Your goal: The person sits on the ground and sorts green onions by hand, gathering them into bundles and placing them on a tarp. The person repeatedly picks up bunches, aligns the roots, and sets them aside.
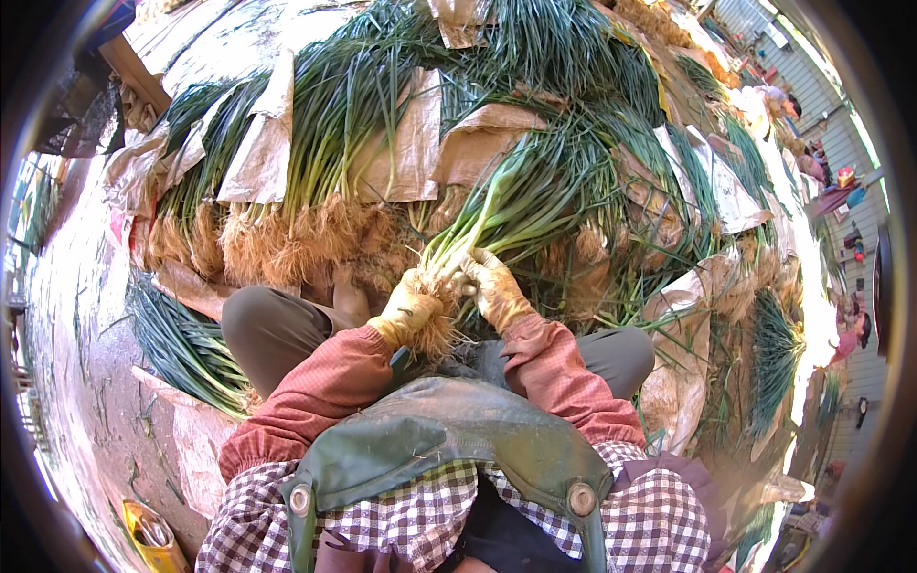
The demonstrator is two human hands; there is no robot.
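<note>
In yellowed work gloves, my left hand [411, 304] is closed round the root end of a bunch of green onions [495, 205]. Its tan, stringy roots hang below that fist, over my lap. My right hand [495, 286] grips the pale stems just to the right, fingers bent against them. The green leaves slant away up and to the right, over a large heap of more green onions [583, 162]. Some of my fingertips are hidden among the stems.
Upright green onion bundles [330, 143] with thick roots stand ahead, tan sacking [401, 143] between them. More green onions [181, 349] lie on the wet floor at left, others [774, 353] at right. A yellow bag [153, 535] sits lower left. Other people [845, 334] are at far right.
</note>
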